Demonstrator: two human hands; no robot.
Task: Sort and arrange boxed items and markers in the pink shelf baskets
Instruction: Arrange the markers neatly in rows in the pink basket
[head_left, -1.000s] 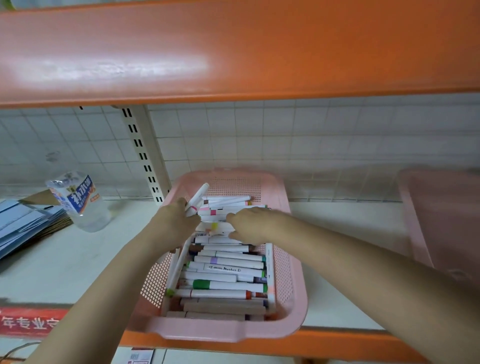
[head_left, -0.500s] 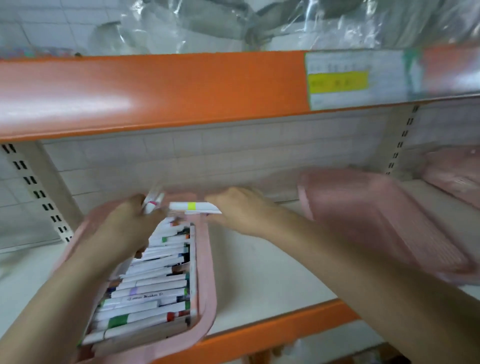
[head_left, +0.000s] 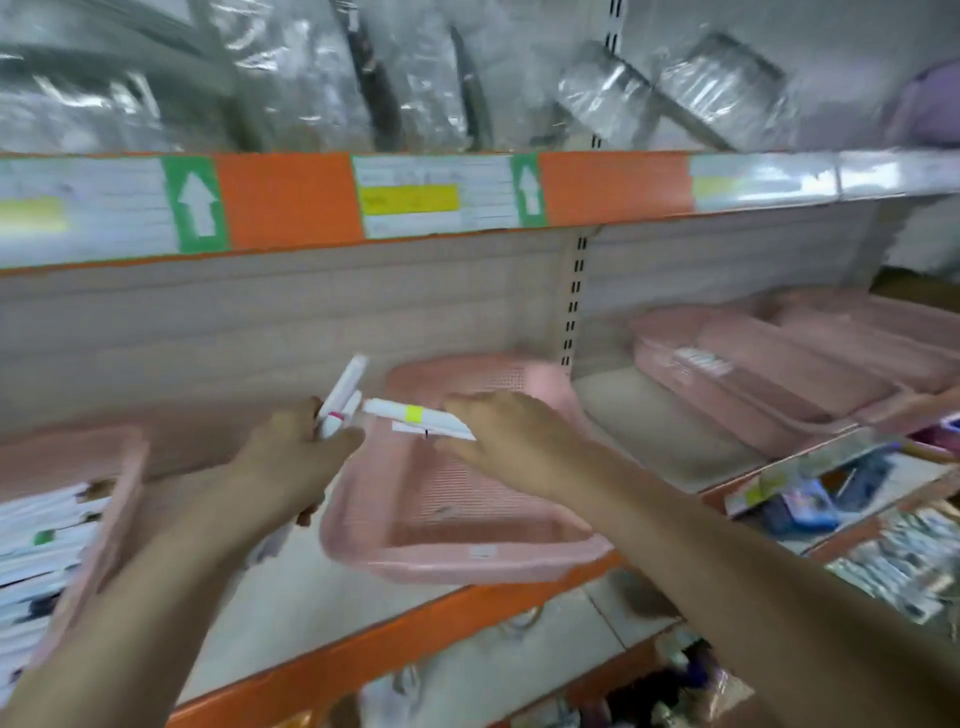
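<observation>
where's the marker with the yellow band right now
In the head view the marker with the yellow band sits centre frame, gripped in the right hand above the back of the near-empty pink basket, its tip pointing toward the left hand.

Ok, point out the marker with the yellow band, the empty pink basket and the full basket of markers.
yellow-band marker (head_left: 414, 414), head view, on its yellow band.
empty pink basket (head_left: 467, 564), head view, on its front wall.
full marker basket (head_left: 111, 525), head view, on its right wall.
</observation>
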